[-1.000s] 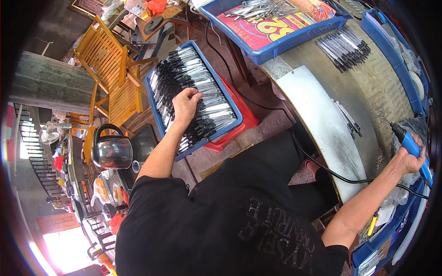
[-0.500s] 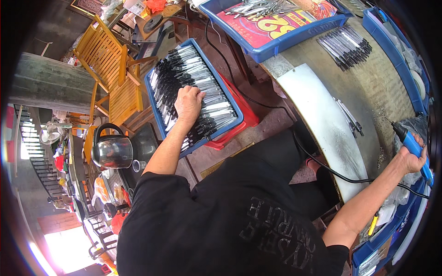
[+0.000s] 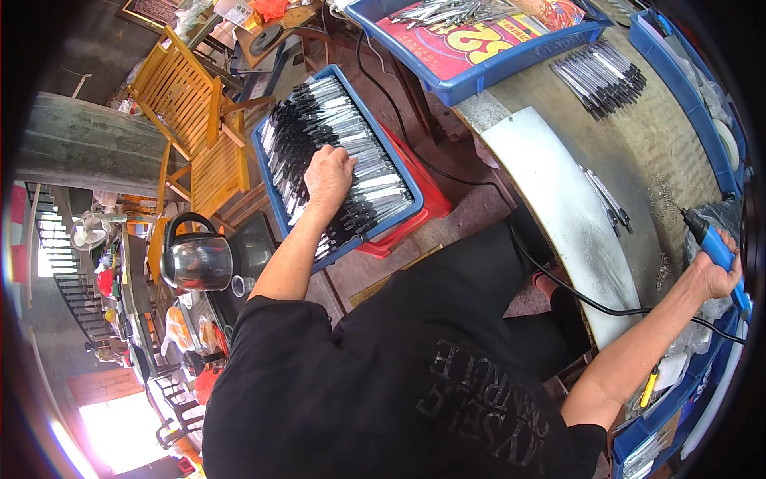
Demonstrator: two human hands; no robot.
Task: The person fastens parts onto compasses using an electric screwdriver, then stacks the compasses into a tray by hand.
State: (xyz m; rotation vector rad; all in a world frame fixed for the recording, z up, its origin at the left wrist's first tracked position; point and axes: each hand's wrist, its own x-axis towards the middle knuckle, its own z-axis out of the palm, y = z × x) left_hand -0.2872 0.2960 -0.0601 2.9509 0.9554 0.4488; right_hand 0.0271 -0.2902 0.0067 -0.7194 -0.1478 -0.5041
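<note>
Across open floor (image 3: 477, 217) from the table edge (image 3: 481, 112), the left hand (image 3: 329, 176) meets pens (image 3: 375, 164).

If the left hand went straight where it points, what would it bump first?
Probably the pens in the blue tray: the left hand is just over them or touching them. I can't tell which.

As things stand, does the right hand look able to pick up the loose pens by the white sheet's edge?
Probably not: the right hand is wrapped around a blue tool, so it seems occupied, though nothing appears to cover the loose pens.
</note>
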